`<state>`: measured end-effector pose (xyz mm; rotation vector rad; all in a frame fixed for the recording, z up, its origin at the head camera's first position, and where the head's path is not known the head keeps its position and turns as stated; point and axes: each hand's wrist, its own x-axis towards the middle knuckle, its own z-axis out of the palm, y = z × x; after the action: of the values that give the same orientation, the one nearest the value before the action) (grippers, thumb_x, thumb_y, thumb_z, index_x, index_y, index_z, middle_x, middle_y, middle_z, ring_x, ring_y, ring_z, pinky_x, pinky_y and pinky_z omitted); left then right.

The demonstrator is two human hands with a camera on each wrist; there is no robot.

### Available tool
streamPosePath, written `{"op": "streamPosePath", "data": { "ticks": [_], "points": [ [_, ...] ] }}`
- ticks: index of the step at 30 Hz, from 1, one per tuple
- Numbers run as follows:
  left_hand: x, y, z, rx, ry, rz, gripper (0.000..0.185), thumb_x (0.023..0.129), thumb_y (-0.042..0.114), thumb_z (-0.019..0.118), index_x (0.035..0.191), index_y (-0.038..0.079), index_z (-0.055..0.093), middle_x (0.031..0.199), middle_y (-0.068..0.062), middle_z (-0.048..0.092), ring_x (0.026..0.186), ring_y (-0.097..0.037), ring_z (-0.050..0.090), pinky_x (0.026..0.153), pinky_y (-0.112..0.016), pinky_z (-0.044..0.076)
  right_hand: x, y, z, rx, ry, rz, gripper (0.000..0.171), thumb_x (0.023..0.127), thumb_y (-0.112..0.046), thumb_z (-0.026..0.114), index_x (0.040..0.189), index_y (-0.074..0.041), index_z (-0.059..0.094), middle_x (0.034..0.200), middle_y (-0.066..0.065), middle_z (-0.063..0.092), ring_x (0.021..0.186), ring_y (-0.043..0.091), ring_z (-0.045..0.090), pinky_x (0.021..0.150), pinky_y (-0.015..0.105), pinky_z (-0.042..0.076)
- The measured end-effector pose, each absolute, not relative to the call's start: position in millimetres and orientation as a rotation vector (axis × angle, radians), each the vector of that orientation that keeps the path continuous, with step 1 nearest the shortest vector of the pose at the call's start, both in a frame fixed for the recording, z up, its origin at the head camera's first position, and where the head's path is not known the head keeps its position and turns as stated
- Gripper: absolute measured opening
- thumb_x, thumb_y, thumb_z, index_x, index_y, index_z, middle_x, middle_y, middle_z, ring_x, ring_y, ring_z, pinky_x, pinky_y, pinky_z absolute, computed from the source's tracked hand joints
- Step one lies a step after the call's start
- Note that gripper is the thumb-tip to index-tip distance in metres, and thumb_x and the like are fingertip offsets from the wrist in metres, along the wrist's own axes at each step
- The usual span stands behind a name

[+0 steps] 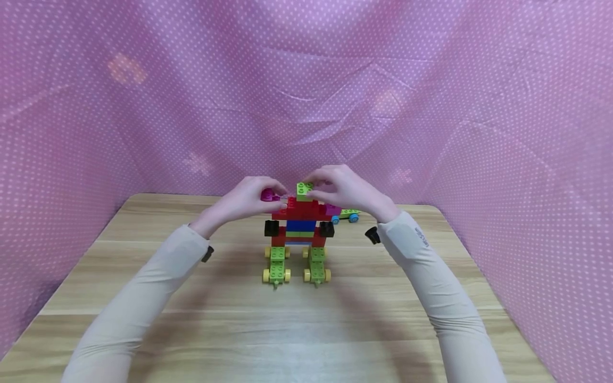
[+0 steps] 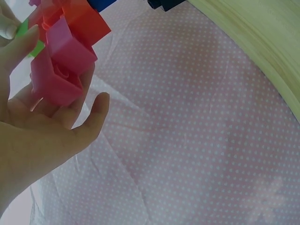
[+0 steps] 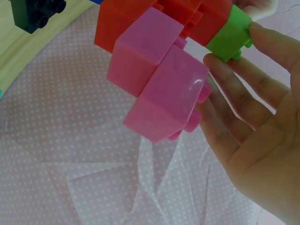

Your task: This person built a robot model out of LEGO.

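A figure built of toy building bricks stands upright on the table, with a red upper body [image 1: 303, 213], a blue middle [image 1: 300, 226] and pink bricks [image 3: 161, 93] at its shoulders. On top sits a light green brick [image 1: 304, 192], which my right hand [image 1: 346, 186] pinches between thumb and fingers. At the figure's left shoulder, my left hand [image 1: 244, 198] holds the brick figure, its thumb in front and several fingers behind the pink bricks [image 2: 70, 51]. Two green wheeled bases [image 1: 277, 268] with yellow wheels form the feet. Black bricks [image 1: 271, 229] stick out at the sides.
Behind the figure, to the right, stands a green wheeled piece [image 1: 348, 213] with blue wheels, partly hidden by my right hand. The wooden table [image 1: 230, 330] is enclosed by a pink dotted cloth [image 1: 306, 96] at the back and both sides.
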<state>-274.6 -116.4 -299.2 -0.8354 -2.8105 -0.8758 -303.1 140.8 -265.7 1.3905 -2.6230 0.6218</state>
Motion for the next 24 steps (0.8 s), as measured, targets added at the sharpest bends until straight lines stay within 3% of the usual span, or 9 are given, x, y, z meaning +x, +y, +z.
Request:
{"op": "streamPosePath", "data": {
  "ticks": [8,16,24],
  "points": [
    [-272.0,-127.7,-299.9,-0.785,-2.798,-0.883,0.044,0.087,0.03,0.076,0.124,0.008,0.066,0.12,-0.01,0.07,0.104,-0.024,0.064,0.092,-0.041,0.056,-304.8,151.6,-264.4,1.326,-2.623,0.726,0.027,0.094,-0.022,0.069,0.118,-0.011,0.07,0.113,0.003,0.074,0.099,0.015,0.069,0.09,0.031,0.059],
    [-270.6,-140.9,-303.2,-0.766,-2.794,-0.919,0.055,0.087,0.027,0.077,0.133,0.003,0.058,0.13,-0.015,0.065,0.116,-0.029,0.062,0.103,-0.047,0.052,-308.9,164.5,-266.5,1.266,-2.592,0.774,0.03,0.093,-0.02,0.07,0.119,-0.005,0.069,0.116,0.01,0.073,0.106,0.023,0.068,0.096,0.039,0.058],
    [-269.0,-148.2,-305.3,-0.728,-2.795,-0.969,0.055,0.085,0.027,0.078,0.131,0.004,0.059,0.124,-0.013,0.067,0.109,-0.026,0.063,0.101,-0.045,0.053,-327.7,186.7,-276.4,1.139,-2.625,0.852,0.033,0.095,-0.017,0.067,0.124,-0.002,0.065,0.12,0.017,0.07,0.107,0.028,0.068,0.098,0.044,0.056]
  ]
}}
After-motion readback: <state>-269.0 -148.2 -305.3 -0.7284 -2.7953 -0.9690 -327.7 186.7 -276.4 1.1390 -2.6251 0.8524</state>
